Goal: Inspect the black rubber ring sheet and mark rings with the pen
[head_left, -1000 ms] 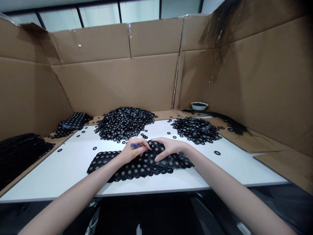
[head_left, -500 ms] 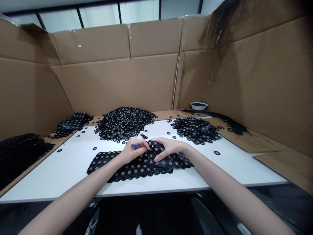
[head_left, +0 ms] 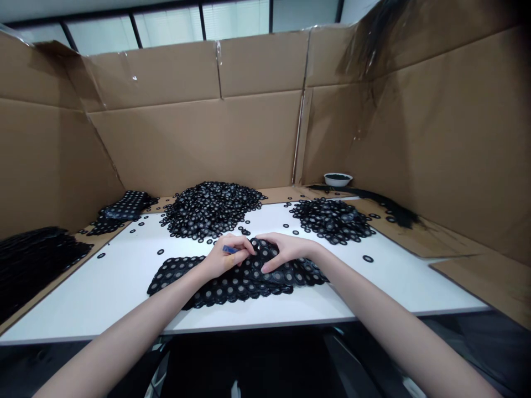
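Observation:
A sheet of joined black rings (head_left: 232, 290) lies across the front of the white board, partly folded over itself. My left hand (head_left: 222, 258) is closed around a slim blue tool (head_left: 229, 250) at the sheet's upper edge; the tool's working end is hidden by the fingers. From the right, my right hand (head_left: 290, 246) pinches a raised part of the sheet between thumb and fingers. The fingertips of both hands are close together over the same part, where single rings are too small to follow.
Loose black rings form a large heap (head_left: 211, 207) behind my left hand and a smaller heap (head_left: 332, 220) at back right. A white bowl (head_left: 338, 179) and a bundle of black strands (head_left: 385, 207) lie farther right. Cardboard walls (head_left: 194, 143) enclose the board; black stacks sit left.

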Demonstrator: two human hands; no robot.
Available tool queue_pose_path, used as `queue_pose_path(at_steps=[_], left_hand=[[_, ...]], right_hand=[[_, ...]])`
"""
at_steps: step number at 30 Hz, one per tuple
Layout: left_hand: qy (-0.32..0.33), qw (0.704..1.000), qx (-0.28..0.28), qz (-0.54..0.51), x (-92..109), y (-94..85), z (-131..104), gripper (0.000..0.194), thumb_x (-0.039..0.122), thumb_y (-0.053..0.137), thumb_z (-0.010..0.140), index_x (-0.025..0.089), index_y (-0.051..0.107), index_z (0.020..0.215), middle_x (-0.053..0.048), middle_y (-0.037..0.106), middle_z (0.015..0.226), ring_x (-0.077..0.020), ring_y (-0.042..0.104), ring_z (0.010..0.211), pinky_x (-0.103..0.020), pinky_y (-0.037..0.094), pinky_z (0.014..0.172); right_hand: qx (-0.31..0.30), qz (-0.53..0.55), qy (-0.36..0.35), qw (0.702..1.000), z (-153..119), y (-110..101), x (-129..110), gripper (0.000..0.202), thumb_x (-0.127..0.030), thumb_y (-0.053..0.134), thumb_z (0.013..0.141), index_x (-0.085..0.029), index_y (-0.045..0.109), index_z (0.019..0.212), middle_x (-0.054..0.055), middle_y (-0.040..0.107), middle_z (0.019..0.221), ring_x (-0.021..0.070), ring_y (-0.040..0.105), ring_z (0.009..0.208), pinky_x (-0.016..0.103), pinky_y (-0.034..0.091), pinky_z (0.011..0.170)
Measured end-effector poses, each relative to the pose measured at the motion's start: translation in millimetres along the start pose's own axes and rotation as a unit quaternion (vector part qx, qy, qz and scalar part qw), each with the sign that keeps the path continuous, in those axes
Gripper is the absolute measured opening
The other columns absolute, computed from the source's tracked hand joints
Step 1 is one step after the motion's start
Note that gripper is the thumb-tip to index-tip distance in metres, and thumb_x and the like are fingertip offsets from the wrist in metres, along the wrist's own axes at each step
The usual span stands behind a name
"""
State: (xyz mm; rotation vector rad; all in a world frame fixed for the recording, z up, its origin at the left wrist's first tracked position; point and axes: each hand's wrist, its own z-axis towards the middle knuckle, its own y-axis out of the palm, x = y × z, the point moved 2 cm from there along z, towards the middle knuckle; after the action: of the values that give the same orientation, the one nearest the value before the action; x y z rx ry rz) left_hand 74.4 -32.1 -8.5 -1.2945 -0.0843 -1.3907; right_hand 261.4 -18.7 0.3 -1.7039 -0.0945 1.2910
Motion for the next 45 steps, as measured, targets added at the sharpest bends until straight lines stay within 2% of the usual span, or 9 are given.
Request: queue_pose_path(at_steps=[25,39,45], left_hand=[[0.012,0.998,-0.009,0.055,-0.3,-0.4,-0.8,0.018,0.019,0.049,0.081,0.015,0.067,0.079,0.003,0.056,0.053,-0.0113,0.052,0.057,-0.025,0.038,0.076],[0.005,0.996,-0.019,0.085,4.4,-1.1,-0.9,0.019,0.019,0.048,0.082,0.017,0.067,0.08,0.003,0.059,0.057,-0.0123,0.053,0.065,-0.026,0.036,0.081],[0.005,0.995,-0.028,0.095,2.5,-0.5,-0.6,0.018,0.019,0.048,0.082,0.017,0.067,0.081,0.003,0.062,0.065,-0.012,0.053,0.069,-0.025,0.035,0.082]], right_hand=[[0.001,-0.014,-0.005,1.0,0.1,0.1,1.8,0.051,-0.047,0.07,0.062,-0.022,0.056,0.104,0.0,0.058,0.11,0.0213,0.052,0.102,0.028,0.037,0.09],[0.008,-0.019,-0.005,1.0,0.3,0.5,4.6,0.053,-0.048,0.071,0.061,-0.023,0.057,0.106,0.0,0.059,0.112,0.0221,0.052,0.103,0.027,0.037,0.089],[0.013,-0.013,-0.01,1.0,0.2,0.7,4.2,0.053,-0.047,0.072,0.06,-0.023,0.058,0.106,-0.001,0.059,0.113,0.0225,0.053,0.103,0.028,0.038,0.089]])
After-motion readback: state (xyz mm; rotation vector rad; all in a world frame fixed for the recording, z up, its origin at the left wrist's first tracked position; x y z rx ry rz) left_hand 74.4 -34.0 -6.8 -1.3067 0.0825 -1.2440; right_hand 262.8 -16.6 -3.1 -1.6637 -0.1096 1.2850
